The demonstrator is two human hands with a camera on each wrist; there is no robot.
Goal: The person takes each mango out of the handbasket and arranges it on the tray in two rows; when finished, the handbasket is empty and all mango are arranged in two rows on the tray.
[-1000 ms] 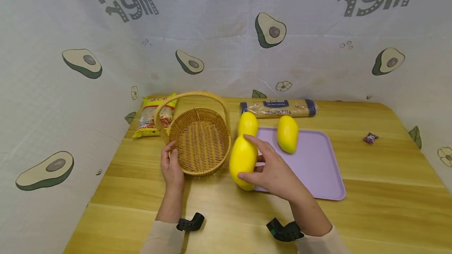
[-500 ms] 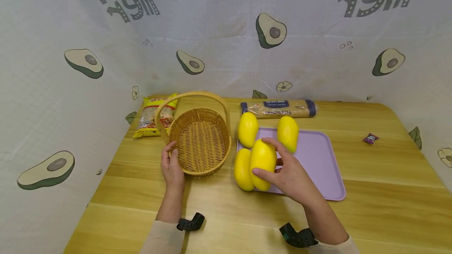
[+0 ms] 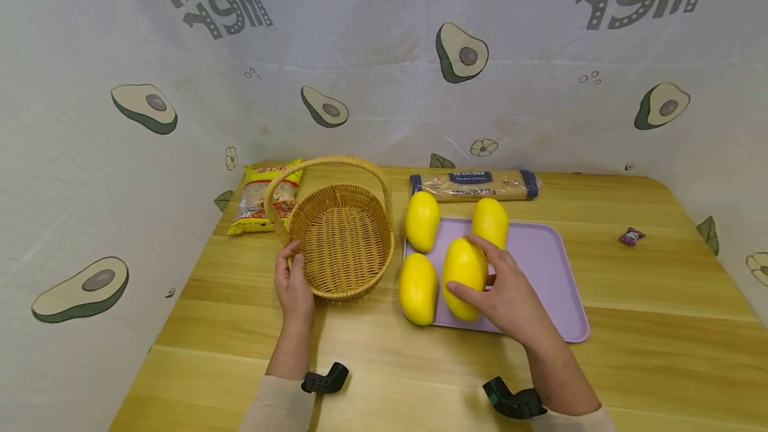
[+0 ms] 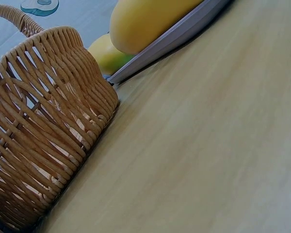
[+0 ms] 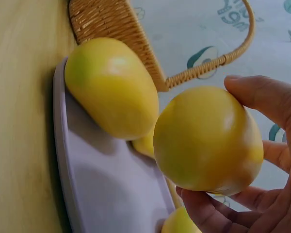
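My right hand [image 3: 510, 292] grips a yellow mango [image 3: 465, 279] over the lilac tray [image 3: 546, 272], thumb on one side and fingers on the other. In the right wrist view, the held mango [image 5: 208, 138] appears raised above the tray's surface. Another mango [image 3: 418, 289] lies on the tray's near left corner, a second [image 3: 423, 222] at its far left corner, and a third [image 3: 490, 222] by its far edge, partly overlapped by the held one. On the left, my left hand [image 3: 294, 285] holds the side of a wicker basket [image 3: 342, 245] at its rim; the basket's inside shows bare weave.
Behind the tray lies a pack of spaghetti [image 3: 474, 185]. A yellow food bag [image 3: 261, 199] sits behind the basket's left side, below its tall handle [image 3: 336, 160]. Far right on the wooden table [image 3: 384, 379] is a small wrapped candy [image 3: 632, 237]. A printed curtain [image 3: 372, 39] hangs behind.
My right hand has moved right with the mango, from over the tray's left edge toward its middle, uncovering the near left mango. The left hand and basket have stayed put.
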